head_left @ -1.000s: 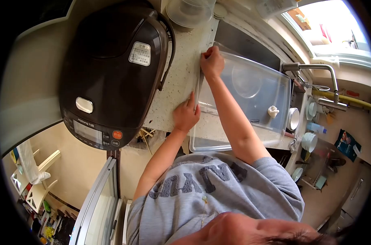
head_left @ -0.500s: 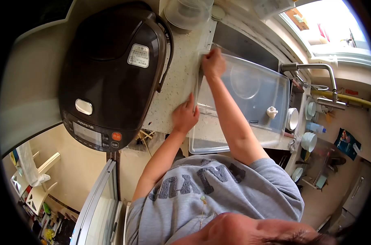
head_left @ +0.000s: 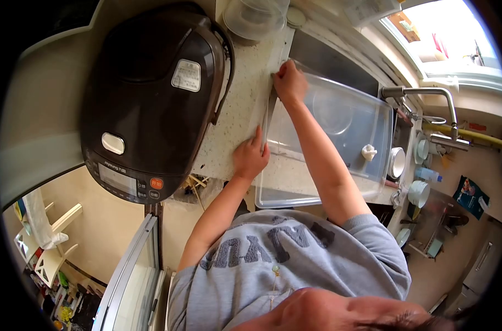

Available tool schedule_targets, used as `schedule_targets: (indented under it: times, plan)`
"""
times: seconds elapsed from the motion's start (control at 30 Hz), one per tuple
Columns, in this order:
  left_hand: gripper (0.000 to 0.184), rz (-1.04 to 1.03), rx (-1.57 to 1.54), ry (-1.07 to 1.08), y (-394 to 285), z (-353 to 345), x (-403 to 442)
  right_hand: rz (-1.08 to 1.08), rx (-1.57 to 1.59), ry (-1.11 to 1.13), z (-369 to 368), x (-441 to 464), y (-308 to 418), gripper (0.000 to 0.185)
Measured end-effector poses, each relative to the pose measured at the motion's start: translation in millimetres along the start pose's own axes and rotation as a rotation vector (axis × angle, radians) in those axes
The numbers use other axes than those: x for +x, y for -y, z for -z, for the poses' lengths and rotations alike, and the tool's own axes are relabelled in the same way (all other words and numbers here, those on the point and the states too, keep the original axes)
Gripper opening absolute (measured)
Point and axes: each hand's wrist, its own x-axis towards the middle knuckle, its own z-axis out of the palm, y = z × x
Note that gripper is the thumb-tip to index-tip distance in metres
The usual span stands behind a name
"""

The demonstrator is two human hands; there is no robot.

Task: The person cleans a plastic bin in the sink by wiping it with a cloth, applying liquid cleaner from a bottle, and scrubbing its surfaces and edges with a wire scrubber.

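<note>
A large translucent plastic lid or shallow tray [head_left: 356, 135] spans the sink area and counter in front of me. My right hand [head_left: 291, 83] is closed at its far left corner, fingers curled in; what they pinch, if anything, is hidden. My left hand [head_left: 251, 158] rests on the counter at the left edge of the plastic, index finger stretched along it and holding nothing. On the plastic, toward the right, sits a small white lump [head_left: 368, 152], perhaps crumpled tissue or garlic.
A dark brown rice cooker [head_left: 151, 105] stands close on my left. Clear plastic containers [head_left: 255, 19] are at the back. Right of the plastic are a metal tap [head_left: 427, 91], a white bowl [head_left: 396, 163] and stacked bowls [head_left: 418, 192]. A sliding glass door [head_left: 132, 276] is lower left.
My right hand has turned a little at the corner, its forearm shifting slightly right. My left hand stays in place.
</note>
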Motion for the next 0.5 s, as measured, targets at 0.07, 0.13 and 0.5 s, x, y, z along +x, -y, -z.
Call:
schedule_targets:
  times: [0.07,0.13,0.5]
  plan:
    - [0.050,0.019,-0.016,0.018,-2,2,-1,0.143,-0.045,-0.184,-14,-5,-1,0.012]
    - [0.050,0.037,-0.031,0.018,-1,4,-1,0.140,-0.081,-0.163,-11,-22,-9,0.016]
    - [0.050,0.015,-0.066,-0.034,-1,0,0,0.213,0.062,-0.042,2,-44,-14,0.011]
